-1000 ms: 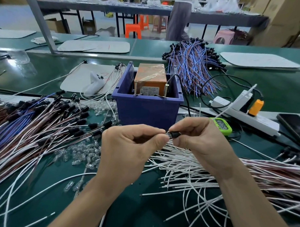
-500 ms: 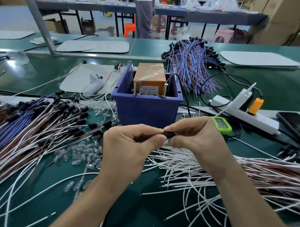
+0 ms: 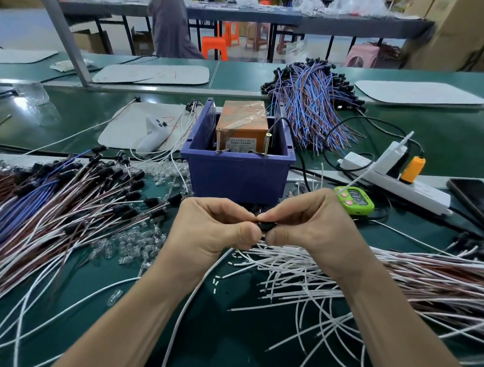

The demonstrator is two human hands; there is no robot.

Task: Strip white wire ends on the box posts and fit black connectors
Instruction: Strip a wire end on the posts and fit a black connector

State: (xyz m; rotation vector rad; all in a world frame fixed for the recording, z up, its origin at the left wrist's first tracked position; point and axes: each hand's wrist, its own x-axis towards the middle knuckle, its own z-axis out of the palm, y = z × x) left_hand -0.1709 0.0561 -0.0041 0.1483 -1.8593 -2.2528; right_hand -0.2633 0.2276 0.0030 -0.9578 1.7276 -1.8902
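My left hand [image 3: 209, 231] and my right hand [image 3: 313, 227] meet just in front of the blue bin [image 3: 235, 175], fingertips together. Between them sits a small black connector [image 3: 266, 226], pinched by my right thumb and forefinger. My left fingers pinch the end of a white wire [image 3: 193, 294] that trails down from the hands. Behind stands the orange box [image 3: 241, 123] inside the bin, with two upright metal posts [image 3: 267, 144] at its front. Loose white wires [image 3: 300, 278] with bared tips lie under my right hand.
Finished wires with black connectors [image 3: 78, 194] pile up at left, beside clear small parts [image 3: 126, 242]. A blue and brown wire bundle [image 3: 309, 103] lies behind the bin. A power strip [image 3: 394, 180], green timer [image 3: 354, 199] and phone [image 3: 476, 197] sit at right. A person walks behind the benches.
My hands have closed together, so the connector is now mostly covered by the fingertips. The person in the background has walked to the left.
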